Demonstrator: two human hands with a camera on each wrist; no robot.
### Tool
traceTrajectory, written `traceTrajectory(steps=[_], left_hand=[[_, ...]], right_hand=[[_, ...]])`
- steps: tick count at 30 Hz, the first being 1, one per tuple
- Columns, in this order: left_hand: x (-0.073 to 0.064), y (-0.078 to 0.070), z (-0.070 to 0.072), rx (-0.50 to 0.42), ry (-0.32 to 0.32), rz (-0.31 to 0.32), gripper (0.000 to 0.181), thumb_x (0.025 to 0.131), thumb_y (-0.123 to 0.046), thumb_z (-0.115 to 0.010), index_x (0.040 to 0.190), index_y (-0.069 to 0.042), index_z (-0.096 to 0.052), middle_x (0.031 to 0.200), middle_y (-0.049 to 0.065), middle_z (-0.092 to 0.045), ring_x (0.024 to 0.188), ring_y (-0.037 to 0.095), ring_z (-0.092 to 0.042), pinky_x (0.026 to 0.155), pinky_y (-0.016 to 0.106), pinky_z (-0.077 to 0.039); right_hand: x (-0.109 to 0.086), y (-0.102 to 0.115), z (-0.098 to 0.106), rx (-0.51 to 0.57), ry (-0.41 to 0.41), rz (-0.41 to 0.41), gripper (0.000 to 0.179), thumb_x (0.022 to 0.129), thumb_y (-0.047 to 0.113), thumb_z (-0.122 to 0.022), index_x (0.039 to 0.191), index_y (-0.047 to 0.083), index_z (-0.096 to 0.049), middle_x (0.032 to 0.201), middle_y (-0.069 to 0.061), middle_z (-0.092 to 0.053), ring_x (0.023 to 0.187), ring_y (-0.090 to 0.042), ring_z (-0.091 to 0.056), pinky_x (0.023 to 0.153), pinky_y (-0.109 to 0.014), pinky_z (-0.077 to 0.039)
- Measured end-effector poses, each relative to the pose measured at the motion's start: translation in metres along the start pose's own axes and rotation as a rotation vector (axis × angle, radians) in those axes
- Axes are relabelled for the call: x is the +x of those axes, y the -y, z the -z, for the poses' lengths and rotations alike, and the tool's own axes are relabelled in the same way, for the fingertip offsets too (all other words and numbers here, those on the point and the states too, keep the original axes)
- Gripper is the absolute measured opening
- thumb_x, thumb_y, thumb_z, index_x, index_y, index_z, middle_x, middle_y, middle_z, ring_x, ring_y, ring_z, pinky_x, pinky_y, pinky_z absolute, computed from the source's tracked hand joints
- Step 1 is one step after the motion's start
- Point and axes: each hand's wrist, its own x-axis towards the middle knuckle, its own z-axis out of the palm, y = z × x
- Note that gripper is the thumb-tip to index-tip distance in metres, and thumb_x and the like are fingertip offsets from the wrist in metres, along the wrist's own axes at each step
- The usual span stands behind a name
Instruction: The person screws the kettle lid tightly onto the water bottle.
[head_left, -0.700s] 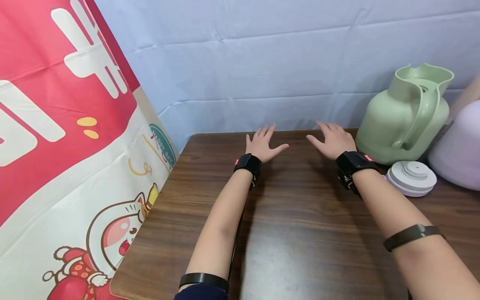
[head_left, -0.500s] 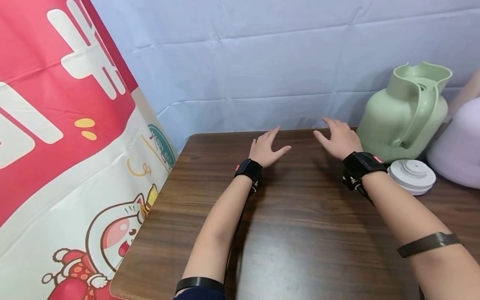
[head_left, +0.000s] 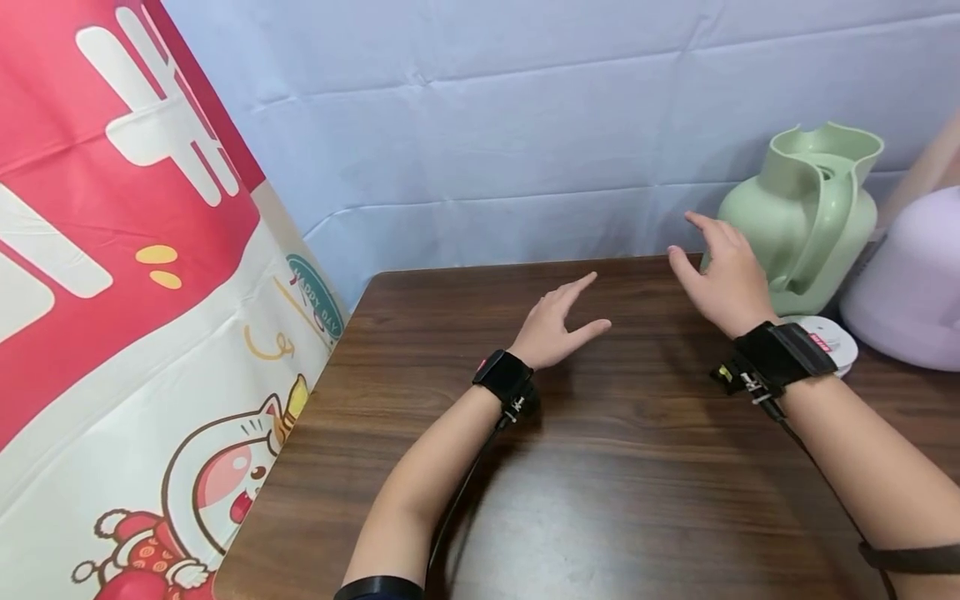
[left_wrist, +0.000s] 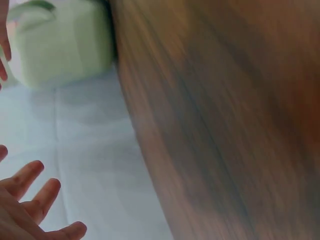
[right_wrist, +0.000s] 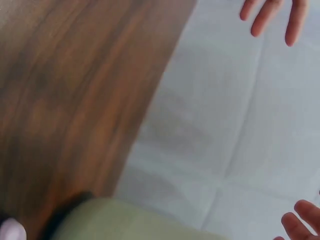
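Over the middle of the wooden table, my left hand [head_left: 555, 329] holds nothing, its fingers extended and the thumb spread apart. My right hand [head_left: 723, 275], also holding nothing, is raised in front of a light green insulated jug [head_left: 802, 221], its fingers extended. In the head view the hand overlaps the jug's left side. The jug stands upright, topless, with its handle toward me. Fingers of the left hand [left_wrist: 32, 205] show low in the left wrist view, with the jug [left_wrist: 65, 47] at top left. In the right wrist view, right fingertips [right_wrist: 300, 220] appear at lower right.
A grey-white round lid [head_left: 840, 346] lies before the jug, partly hidden by my right wrist. Beside it stands a lilac rounded vessel [head_left: 907, 283]. A pale cloth [head_left: 525, 125] hangs behind the table [head_left: 420, 367], and a printed red-white curtain [head_left: 217, 333] hangs at left.
Both hands have drawn back toward me and shifted right. The right hand has risen and now overlaps the jug, and its wrist covers part of the lid. The head view has shifted slightly.
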Motion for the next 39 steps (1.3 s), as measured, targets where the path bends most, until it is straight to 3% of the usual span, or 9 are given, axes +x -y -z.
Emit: traceTrajectory(steps=[5,11,17,22,26,32,39], left_hand=[[-0.010,-0.020,-0.001,-0.042,0.041,-0.077,0.070,0.094,-0.044,-0.057,0.152,-0.030,-0.020,0.151,-0.008,-0.030,0.136,0.007,-0.026,0.113,0.036,-0.017],[-0.025,-0.038,-0.006,-0.046,0.092,-0.168,0.069,0.092,-0.044,-0.059,0.150,-0.029,-0.025,0.150,-0.009,-0.032,0.135,0.001,-0.024,0.112,0.034,-0.016],[-0.035,-0.049,-0.009,-0.081,0.141,-0.239,0.069,0.092,-0.041,-0.061,0.150,-0.025,-0.027,0.150,-0.008,-0.030,0.135,-0.002,-0.022,0.112,0.032,-0.014],[-0.041,-0.057,-0.011,-0.061,0.167,-0.287,0.070,0.091,-0.040,-0.064,0.149,-0.022,-0.029,0.150,-0.007,-0.031,0.134,-0.003,-0.021,0.112,0.031,-0.015],[-0.048,-0.065,-0.011,-0.052,0.208,-0.306,0.072,0.089,-0.042,-0.064,0.149,-0.023,-0.029,0.150,-0.008,-0.031,0.135,-0.003,-0.019,0.112,0.036,-0.014],[-0.059,-0.075,-0.010,-0.080,0.279,-0.310,0.073,0.090,-0.042,-0.064,0.150,-0.027,-0.026,0.152,-0.013,-0.027,0.137,-0.004,-0.014,0.113,0.046,-0.009],[-0.067,-0.084,-0.012,-0.182,0.331,-0.433,0.073,0.088,-0.032,-0.069,0.148,-0.021,-0.030,0.150,-0.006,-0.031,0.136,-0.003,-0.017,0.112,0.028,-0.013]], right_hand=[[-0.006,0.009,0.018,0.024,-0.183,0.049,0.048,0.095,0.026,-0.053,0.141,0.012,-0.046,0.137,-0.016,-0.047,0.127,-0.036,-0.039,0.100,-0.053,-0.030],[-0.007,0.008,0.037,0.069,-0.413,0.138,0.043,0.087,0.016,-0.060,0.129,0.005,-0.058,0.126,-0.019,-0.056,0.121,-0.035,-0.045,0.103,-0.040,-0.030],[-0.006,-0.004,0.049,0.066,-0.550,0.081,0.042,0.084,0.015,-0.060,0.123,0.001,-0.061,0.124,-0.017,-0.057,0.119,-0.031,-0.043,0.104,-0.031,-0.024],[-0.004,-0.017,0.052,0.068,-0.620,0.004,0.047,0.081,0.017,-0.062,0.126,0.003,-0.058,0.129,-0.004,-0.052,0.119,-0.019,-0.037,0.102,-0.028,-0.022],[-0.002,-0.034,0.054,0.059,-0.594,-0.083,0.061,0.080,0.022,-0.064,0.137,0.011,-0.046,0.135,-0.003,-0.044,0.125,-0.017,-0.031,0.104,-0.029,-0.021],[0.000,-0.058,0.056,0.097,-0.478,-0.253,0.076,0.079,0.025,-0.062,0.146,0.014,-0.029,0.144,-0.011,-0.033,0.132,-0.020,-0.025,0.108,-0.029,-0.016],[0.004,-0.068,0.057,0.129,-0.337,-0.355,0.085,0.080,0.027,-0.060,0.152,0.017,-0.015,0.154,-0.013,-0.017,0.141,-0.023,-0.012,0.112,-0.032,-0.009]])
